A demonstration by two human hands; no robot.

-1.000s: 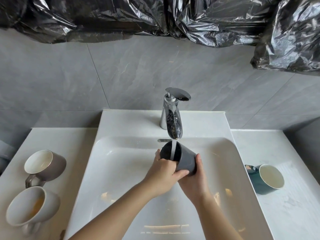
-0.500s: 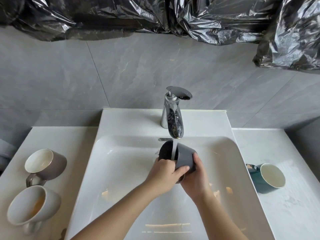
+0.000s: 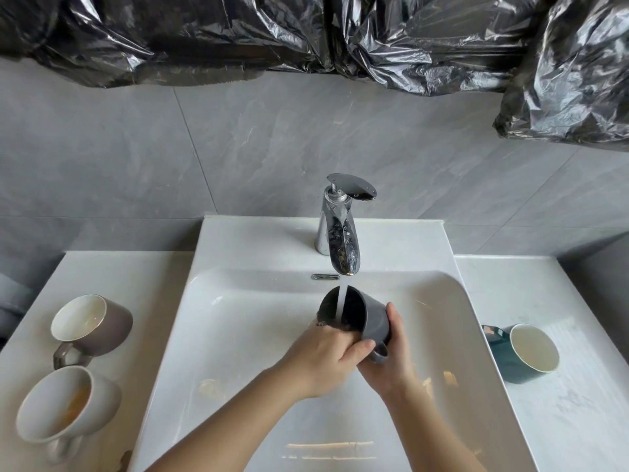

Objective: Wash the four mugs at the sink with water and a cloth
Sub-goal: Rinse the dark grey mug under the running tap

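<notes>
We see the dark grey mug (image 3: pixel 374 318) held straight below the faucet (image 3: pixel 340 240), tilted with its mouth turned up toward the spout, over the white sink (image 3: pixel 238 301). A thin stream of water (image 3: pixel 341 304) falls from the faucet into the mug's mouth. The right hand (image 3: pixel 391 366) grasps the mug from underneath, its fingers wrapped round the wall on the side right of the faucet, with the handle just above the palm. The left hand (image 3: pixel 326 356) clasps the lower rim, fingers curled at the mouth and thumb pressed on the outside beside the handle. We cannot tell whether it holds anything against the rim. Far to the left of the faucet, on the counter (image 3: pixel 143 287), a brown mug (image 3: pixel 112 325) stands close to a pale grey mug (image 3: pixel 98 403), which has orange stains inside. To the right of the faucet, well apart from the hands, sits a dark green mug (image 3: pixel 507 366) with a pale inside. Above the faucet, crumpled black plastic (image 3: pixel 306 35) hangs over the grey tiled wall (image 3: pixel 238 148).
</notes>
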